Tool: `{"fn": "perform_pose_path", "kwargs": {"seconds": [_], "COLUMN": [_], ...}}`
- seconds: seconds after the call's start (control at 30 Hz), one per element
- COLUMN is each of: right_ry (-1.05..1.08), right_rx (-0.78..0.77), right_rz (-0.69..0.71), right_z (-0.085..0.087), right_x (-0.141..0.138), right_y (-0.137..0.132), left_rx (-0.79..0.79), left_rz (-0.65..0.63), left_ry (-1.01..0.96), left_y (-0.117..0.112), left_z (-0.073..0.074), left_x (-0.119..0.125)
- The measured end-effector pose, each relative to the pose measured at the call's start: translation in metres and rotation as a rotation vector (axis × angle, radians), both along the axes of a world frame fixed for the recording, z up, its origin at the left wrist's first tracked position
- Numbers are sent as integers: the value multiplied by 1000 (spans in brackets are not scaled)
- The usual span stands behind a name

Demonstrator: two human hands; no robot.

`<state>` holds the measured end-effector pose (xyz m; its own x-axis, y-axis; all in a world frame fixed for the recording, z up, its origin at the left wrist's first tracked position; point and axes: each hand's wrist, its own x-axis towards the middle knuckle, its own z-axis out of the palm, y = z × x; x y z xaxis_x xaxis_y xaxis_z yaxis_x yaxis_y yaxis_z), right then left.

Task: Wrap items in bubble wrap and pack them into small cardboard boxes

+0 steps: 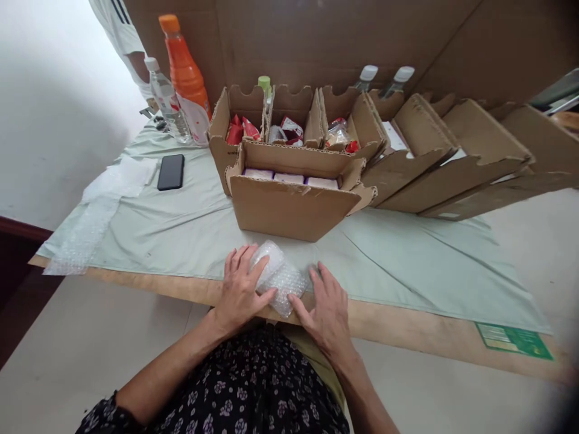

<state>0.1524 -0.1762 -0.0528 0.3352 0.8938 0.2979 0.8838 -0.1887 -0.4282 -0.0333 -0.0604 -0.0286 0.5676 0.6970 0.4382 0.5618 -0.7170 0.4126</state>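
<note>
A small piece of bubble wrap (283, 280), rolled or folded over at its far end, lies at the table's front edge between my hands. Whether anything is inside the fold cannot be made out. My left hand (242, 283) holds the rolled end, its thumb and forefinger resting on the plastic. On the other side, my right hand (323, 304) has its fingers stretched and apart, with the thumb touching the wrap's lower right edge. Just beyond stands an open cardboard box (280, 208) with several white, purple-edged packs in it.
Behind is a row of open cardboard boxes (398, 175), some with red packets. An orange bottle (187, 78), a clear bottle (167, 99) and a phone (171, 172) are at the left. A long bubble wrap strip (88, 223) hangs slightly over the front left edge.
</note>
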Motion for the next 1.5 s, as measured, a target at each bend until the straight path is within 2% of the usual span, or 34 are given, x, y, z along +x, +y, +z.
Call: {"fn": "perform_pose_path", "kwargs": {"seconds": [0.07,0.13,0.23,0.3,0.37,0.43,0.47,0.53,0.67,0.8,0.97,1.07,1.13,1.23,1.33,1.43,1.5], "right_ry": [-43,15,313,569,744,788,784,764,680,555,470,467,488,549,535,443,351], "right_rx": [17,67,116,106,90,93,98,107,73,92,190,202,196,180,183,171,139], "right_rz": [-12,14,38,-1,-65,-114,-130,-155,-194,-233,-242,-231,-227,-227,-276,-344,-382], "right_z": [-7,-6,11,27,39,44,43,39,27,12,-6,-10,-9,3,29,54,60], "right_x": [-7,-12,-8,4,19,32,37,43,40,31,25,26,27,34,51,72,83], "right_y": [4,8,11,10,11,13,15,17,17,10,2,3,3,0,-9,-15,-15], "left_rx": [-73,-194,-531,-699,-680,-554,-478,-319,-83,-49,-46,-90,-190,-447,-678,-779,-766], "left_rz": [21,86,222,290,387,483,492,400,121,9,-42,-37,-31,104,322,416,433], "left_ry": [30,-70,-287,-349,-349,-326,-312,-271,-93,36,61,-24,-172,-392,-530,-569,-481], "left_y": [5,12,24,32,37,37,35,26,4,-18,-33,-25,-13,11,31,38,36], "left_z": [-1,2,15,23,28,28,27,26,24,22,3,-8,-7,12,40,55,53], "left_x": [5,3,-13,-29,-44,-54,-55,-47,-9,22,30,28,18,-12,-46,-64,-63]}}
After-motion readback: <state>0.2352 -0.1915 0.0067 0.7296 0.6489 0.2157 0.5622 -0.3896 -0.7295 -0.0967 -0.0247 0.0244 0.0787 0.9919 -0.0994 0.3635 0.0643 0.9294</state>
